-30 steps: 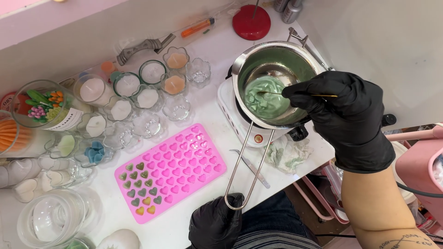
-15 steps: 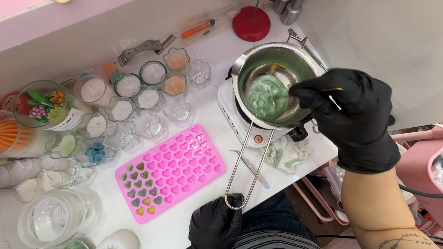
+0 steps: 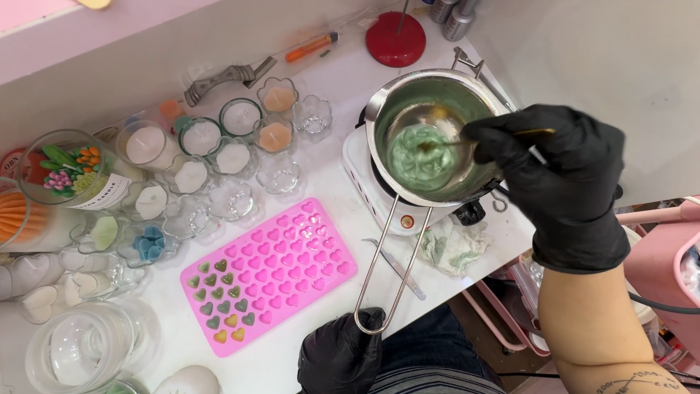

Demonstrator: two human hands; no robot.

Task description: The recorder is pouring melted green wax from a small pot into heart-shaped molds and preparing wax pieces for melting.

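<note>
right hand (image 3: 561,175), black-gloved, closed around a thin stick (image 3: 467,141) at right of frame; stick tip sits in the green wax (image 3: 421,157). wax lies in the steel pot (image 3: 437,109), upper centre right, on a small white hotplate (image 3: 361,171). wax looks pasty and lumpy, not yet a clear liquid, so by my judgement melting is only partly done. left hand (image 3: 341,354), also gloved, at bottom centre, fingers curled shut on the end loop of the pot handle (image 3: 390,266).

pink heart mould (image 3: 270,273) lies flat on the table (image 3: 328,175), centre of frame, well apart from the pot. only the lower left cavities hold set hearts, green and yellowish; most cavities are bare, so most filling is left. small glass cups (image 3: 233,157) crowd the left of frame, some holding white or peach wax, several unfilled. tweezers (image 3: 397,266) and a stained rag (image 3: 452,244) lie just below the hotplate.
</note>
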